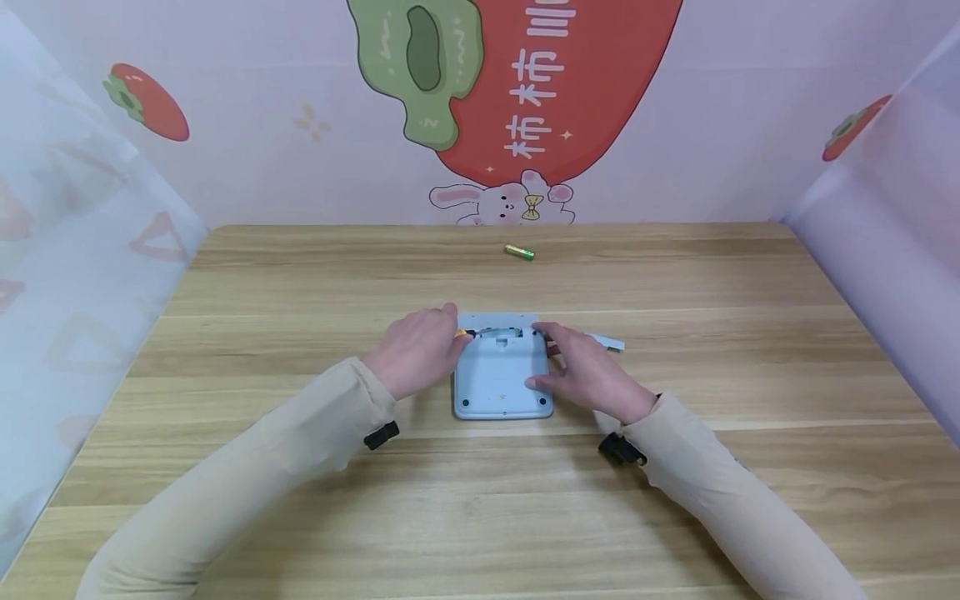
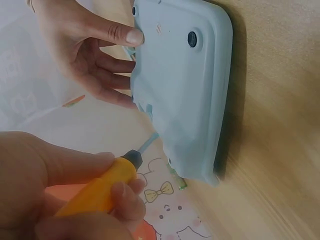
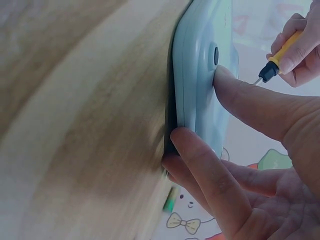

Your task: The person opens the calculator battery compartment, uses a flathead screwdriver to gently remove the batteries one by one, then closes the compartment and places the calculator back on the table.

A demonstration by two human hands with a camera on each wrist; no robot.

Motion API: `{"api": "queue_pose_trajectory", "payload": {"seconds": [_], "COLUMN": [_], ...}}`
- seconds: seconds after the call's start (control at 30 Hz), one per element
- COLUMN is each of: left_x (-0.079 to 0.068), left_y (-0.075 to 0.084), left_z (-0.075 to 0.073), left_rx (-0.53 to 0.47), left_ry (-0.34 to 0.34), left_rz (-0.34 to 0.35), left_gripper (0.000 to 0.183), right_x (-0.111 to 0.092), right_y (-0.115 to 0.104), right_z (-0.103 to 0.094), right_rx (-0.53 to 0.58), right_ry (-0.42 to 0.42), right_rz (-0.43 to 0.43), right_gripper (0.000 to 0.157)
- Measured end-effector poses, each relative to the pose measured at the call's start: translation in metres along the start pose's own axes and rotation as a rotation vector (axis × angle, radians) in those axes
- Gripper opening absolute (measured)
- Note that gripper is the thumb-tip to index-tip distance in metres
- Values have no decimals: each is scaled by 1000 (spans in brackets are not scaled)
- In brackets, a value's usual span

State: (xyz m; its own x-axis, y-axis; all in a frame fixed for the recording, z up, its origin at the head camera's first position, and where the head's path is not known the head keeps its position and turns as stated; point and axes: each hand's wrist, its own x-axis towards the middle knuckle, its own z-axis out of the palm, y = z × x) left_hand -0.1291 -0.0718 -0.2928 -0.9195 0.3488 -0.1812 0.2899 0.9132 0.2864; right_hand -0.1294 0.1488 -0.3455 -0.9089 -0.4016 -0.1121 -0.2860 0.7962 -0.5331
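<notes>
On the table (image 1: 480, 517), in the middle, lies a light-blue device (image 1: 501, 375) with its back side up, showing round dark feet and an opened recess near the far edge. The left hand (image 1: 420, 350) has its fingers wrapped around the yellow handle of a screwdriver (image 2: 100, 187); its shaft reaches to the recess, but I cannot tell if the tip touches inside. The right hand (image 1: 588, 371) grips the device, the thumb upon the back and the other fingers at the right side. Just beside this hand there is a light-blue strip (image 1: 609, 343). A green cylinder (image 1: 520, 252) lies farther away; no label on it can be read. The small mark on the device is also too small. On the wall (image 1: 262, 183), a red fruit picture (image 1: 615, 58) carries white writing: 柿 can be read twice, then another character, cut by the upper edge.
</notes>
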Motion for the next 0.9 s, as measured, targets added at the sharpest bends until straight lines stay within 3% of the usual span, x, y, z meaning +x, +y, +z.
{"api": "queue_pose_trajectory", "payload": {"seconds": [0.43, 0.9], "left_x": [-1, -1], "left_y": [-7, -17], "left_z": [5, 11], "left_rx": [1, -45], "left_ry": [-14, 46], "left_rz": [-10, 6], "left_gripper": [25, 18], "right_x": [-2, -1], "right_y": [1, 1], "right_z": [0, 0], "right_rx": [-5, 2], "right_ry": [15, 5], "right_rz": [-15, -15], "right_gripper": [75, 75]}}
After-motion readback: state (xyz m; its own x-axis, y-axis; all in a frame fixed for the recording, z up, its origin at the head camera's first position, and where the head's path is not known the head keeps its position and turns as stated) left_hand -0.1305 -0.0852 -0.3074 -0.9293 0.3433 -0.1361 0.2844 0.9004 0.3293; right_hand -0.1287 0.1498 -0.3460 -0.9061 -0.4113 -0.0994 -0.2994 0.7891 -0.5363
